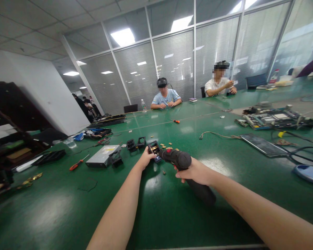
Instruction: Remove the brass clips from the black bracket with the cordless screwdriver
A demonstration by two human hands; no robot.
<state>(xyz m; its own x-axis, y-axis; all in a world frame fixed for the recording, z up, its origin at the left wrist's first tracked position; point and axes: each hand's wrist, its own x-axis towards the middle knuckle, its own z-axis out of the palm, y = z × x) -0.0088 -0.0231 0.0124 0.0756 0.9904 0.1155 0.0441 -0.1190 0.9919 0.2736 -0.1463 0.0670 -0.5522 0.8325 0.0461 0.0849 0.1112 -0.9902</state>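
Observation:
My right hand (pixel 195 172) is closed round a black electric screwdriver (pixel 177 158) with a red button, its tip pointing left at a small black part. My left hand (pixel 146 157) grips that small black part with brass contacts (pixel 153 148), holding it down on the green table (pixel 172 215). Several small brass pieces (pixel 166 147) lie just behind the part. Two more black plastic housings (pixel 136 143) sit a little to the left.
A grey drive box (pixel 103 155) and a red-handled screwdriver (pixel 77 163) lie to the left. At the right are circuit boards (pixel 273 118), a flat panel (pixel 262 144) and cables. Two other people sit across the table at the back. A dark shelf stands far left.

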